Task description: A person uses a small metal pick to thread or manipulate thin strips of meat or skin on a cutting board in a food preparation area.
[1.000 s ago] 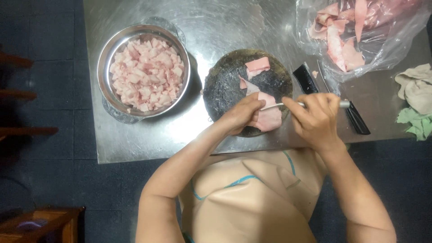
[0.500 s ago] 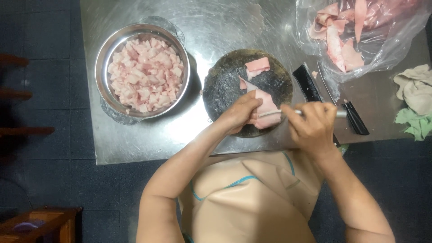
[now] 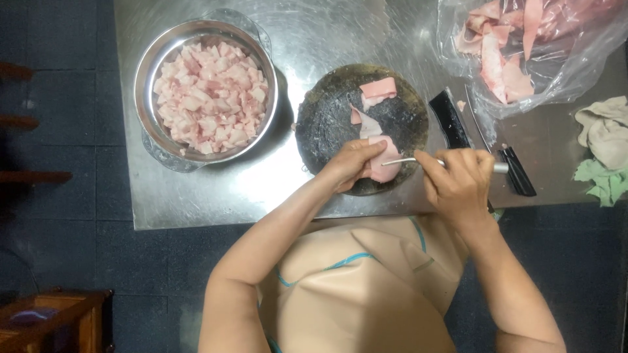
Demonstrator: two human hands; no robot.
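Head view: cutting pink meat on a round dark chopping block (image 3: pixel 327 117) at the near edge of a steel table (image 3: pixel 314 33).

Left hand (image 3: pixel 353 163) pressed down on a slab of meat (image 3: pixel 384 171) at the block's near side, fingers curled over it; right hand (image 3: pixel 458 180) closed round a knife handle (image 3: pixel 500 168), thin blade (image 3: pixel 409 161) laid across the slab, close beside the left fingertips. Likely risk: a slip of the greasy slab or blade into those fingers, with so little gap between. Two smaller pieces (image 3: pixel 376 88) further back on the block. Left of it, a steel bowl (image 3: pixel 147 85) full of diced meat; right, a black sheath (image 3: pixel 448 117), a clear bag of strips (image 3: pixel 510 59), crumpled cloths (image 3: pixel 602 131). Dark tiled floor (image 3: pixel 59 248) below, wooden furniture (image 3: pixel 52 320) at lower left.
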